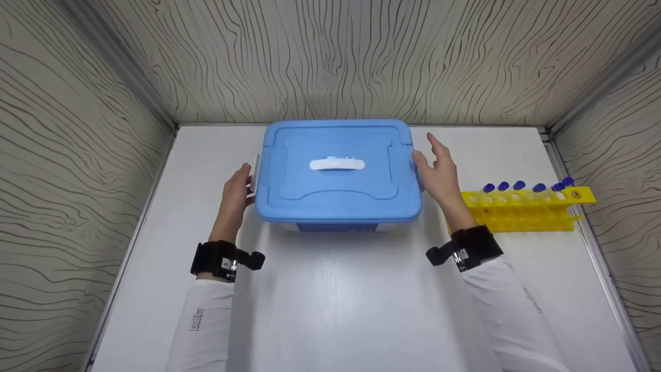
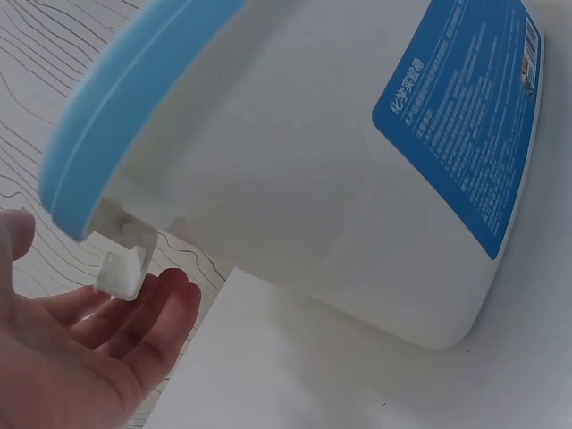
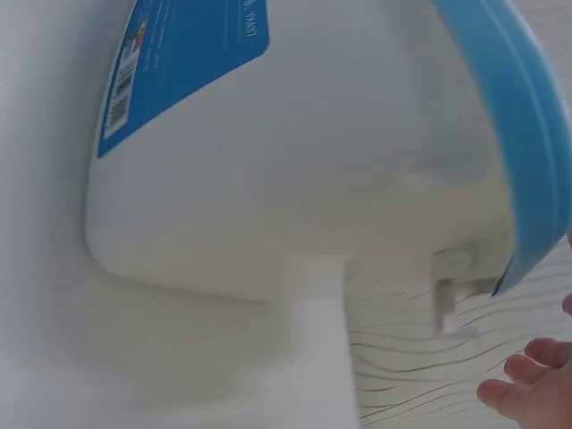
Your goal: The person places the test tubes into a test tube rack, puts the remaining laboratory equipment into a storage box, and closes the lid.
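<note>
A plastic storage box with a blue lid (image 1: 338, 142) and whitish walls (image 2: 268, 170) stands on the white table. A white handle (image 1: 337, 164) lies across the lid's middle. My left hand (image 1: 237, 188) is at the box's left side, its loosely bent fingers at the translucent latch (image 2: 125, 268), which stands out from the wall. On the right side my right hand (image 1: 439, 173) is spread, thumb by the lid's edge; whether it touches cannot be told. The right latch (image 3: 451, 295) also stands out from the wall, apart from the visible fingertips (image 3: 500, 396).
A yellow test tube rack (image 1: 521, 219) with several blue-capped tubes stands right of the box, close to my right wrist. Wood-patterned panels (image 1: 330, 62) border the table at the back and sides. A blue label (image 2: 465, 116) covers part of the box's front.
</note>
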